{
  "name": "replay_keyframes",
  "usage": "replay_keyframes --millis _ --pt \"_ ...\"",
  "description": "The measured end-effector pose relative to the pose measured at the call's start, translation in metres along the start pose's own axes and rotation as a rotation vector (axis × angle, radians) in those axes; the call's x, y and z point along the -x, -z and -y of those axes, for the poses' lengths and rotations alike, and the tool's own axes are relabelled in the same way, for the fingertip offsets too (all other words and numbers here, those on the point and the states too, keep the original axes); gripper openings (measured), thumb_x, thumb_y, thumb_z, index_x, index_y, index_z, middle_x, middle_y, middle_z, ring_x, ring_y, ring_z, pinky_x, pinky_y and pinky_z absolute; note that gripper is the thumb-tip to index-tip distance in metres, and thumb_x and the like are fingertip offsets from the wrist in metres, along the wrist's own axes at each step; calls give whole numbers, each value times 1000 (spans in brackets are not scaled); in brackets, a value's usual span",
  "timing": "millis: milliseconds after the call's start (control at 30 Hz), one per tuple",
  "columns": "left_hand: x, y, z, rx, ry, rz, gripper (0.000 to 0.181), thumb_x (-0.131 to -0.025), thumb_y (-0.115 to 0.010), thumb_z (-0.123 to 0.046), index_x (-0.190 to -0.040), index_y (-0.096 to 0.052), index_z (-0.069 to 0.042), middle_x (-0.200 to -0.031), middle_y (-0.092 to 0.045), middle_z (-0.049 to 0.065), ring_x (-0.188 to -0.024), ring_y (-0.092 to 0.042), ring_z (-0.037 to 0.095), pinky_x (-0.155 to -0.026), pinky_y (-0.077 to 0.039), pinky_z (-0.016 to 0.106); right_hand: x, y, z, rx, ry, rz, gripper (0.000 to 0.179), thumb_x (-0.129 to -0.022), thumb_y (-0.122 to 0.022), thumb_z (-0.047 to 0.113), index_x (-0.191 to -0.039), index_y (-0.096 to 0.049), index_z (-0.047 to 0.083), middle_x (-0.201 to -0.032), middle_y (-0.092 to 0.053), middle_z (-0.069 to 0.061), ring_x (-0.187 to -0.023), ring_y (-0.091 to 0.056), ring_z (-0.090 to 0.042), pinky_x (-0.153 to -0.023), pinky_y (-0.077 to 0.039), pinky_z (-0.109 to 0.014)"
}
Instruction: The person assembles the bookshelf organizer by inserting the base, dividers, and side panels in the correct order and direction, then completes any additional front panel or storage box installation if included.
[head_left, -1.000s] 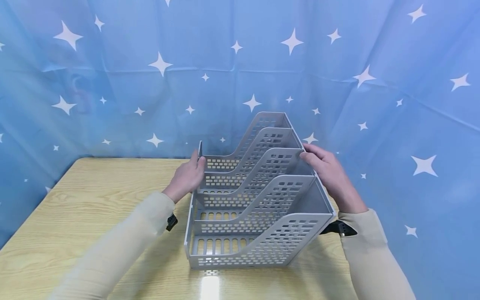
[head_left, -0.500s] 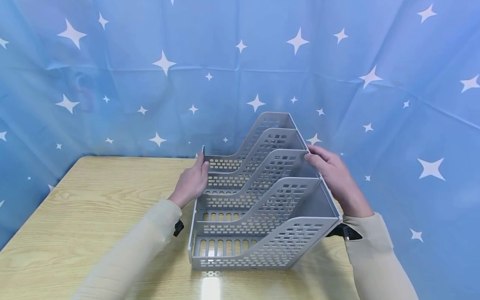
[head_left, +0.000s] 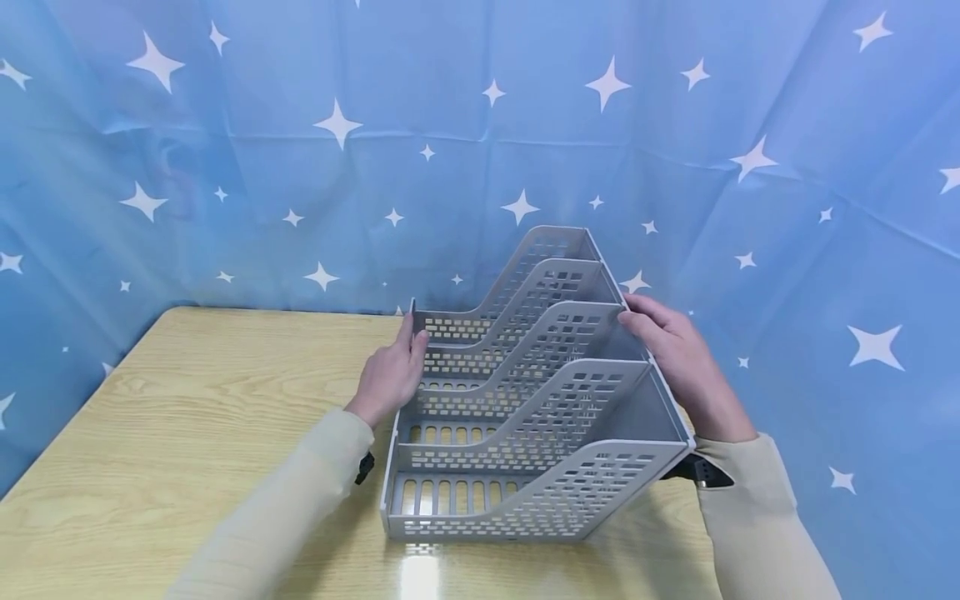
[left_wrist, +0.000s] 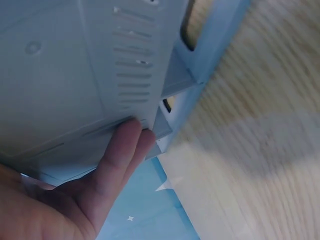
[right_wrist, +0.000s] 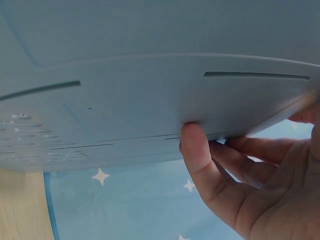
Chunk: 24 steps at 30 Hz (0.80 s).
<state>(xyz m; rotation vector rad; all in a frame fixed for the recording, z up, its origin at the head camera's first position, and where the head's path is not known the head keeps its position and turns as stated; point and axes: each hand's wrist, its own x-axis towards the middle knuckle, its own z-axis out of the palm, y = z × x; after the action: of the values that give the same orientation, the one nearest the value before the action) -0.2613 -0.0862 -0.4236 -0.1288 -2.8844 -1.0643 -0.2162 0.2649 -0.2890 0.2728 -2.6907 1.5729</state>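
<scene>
A grey plastic magazine file rack (head_left: 525, 492) stands on the wooden table, its several slots divided by perforated, sloping walls. At its low left end, my left hand (head_left: 390, 375) holds the far part of the end panel, thumb over the top edge. In the left wrist view, straight fingers (left_wrist: 120, 155) lie against that panel's outer face; the thumb is hidden there. My right hand (head_left: 678, 358) grips the tall right-hand panel (right_wrist: 125, 110) by its upper edge, thumb over the top. Some of its fingers show against the outside in the right wrist view.
The light wood table (head_left: 225, 400) spreads to the left of the rack and in front of it. Behind and to the right hangs a blue curtain (head_left: 420, 75) with white stars. A dark band (head_left: 701, 471) circles the right wrist.
The whole view has shifted, so curtain and rack appear farther right. The far tip of the low end panel now sits slightly lower beside my left hand. Both hands stay on the rack.
</scene>
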Motion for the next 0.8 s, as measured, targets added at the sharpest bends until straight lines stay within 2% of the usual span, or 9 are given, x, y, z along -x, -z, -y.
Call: replay_keyframes --millis 100,367,600,700,800 --pt "2 -5 2 -9 4 0 81 -106 -4 -63 -167 -8 -9 -60 -52 5 -43 -37 16 -47 -38 35 0 0 -1 1 5 4 55 -110 -45 35 -157 -43 8 -141 -57 -25 -100 -67 -1 -85 -53 -18" --pt "5 -13 8 -4 -3 -25 70 -112 -15 -53 -167 -12 -9 -58 -51 5 -42 -37 19 -44 -35 35 3 2 0 -13 -6 1 56 -110 -47 38 -157 -43 7 -132 -63 -13 -100 -69 -4 -84 -56 -21" --pt "6 -16 11 -30 12 -22 72 -110 -10 -58 -167 -13 -14 -60 -56 11 -47 -45 24 -46 -37 37 3 3 1 -21 -26 5 57 -110 -46 39 -158 -42 8 -141 -57 -21 -101 -68 -3 -84 -56 -21" --pt "6 -18 14 -44 18 -26 72 -109 -8 -58 -167 -14 -15 -61 -56 11 -49 -48 26 -47 -38 38 4 2 3 -18 -42 11 58 -110 -46 41 -158 -41 10 -142 -56 -21 -102 -68 -4 -84 -56 -22" --pt "6 -19 17 -50 25 -26 69 -111 -12 -54 -167 -13 -15 -58 -52 9 -48 -47 26 -47 -37 38 4 1 3 -18 -42 15 58 -110 -46 42 -159 -41 11 -144 -55 -21 -103 -67 -4 -85 -55 -21"
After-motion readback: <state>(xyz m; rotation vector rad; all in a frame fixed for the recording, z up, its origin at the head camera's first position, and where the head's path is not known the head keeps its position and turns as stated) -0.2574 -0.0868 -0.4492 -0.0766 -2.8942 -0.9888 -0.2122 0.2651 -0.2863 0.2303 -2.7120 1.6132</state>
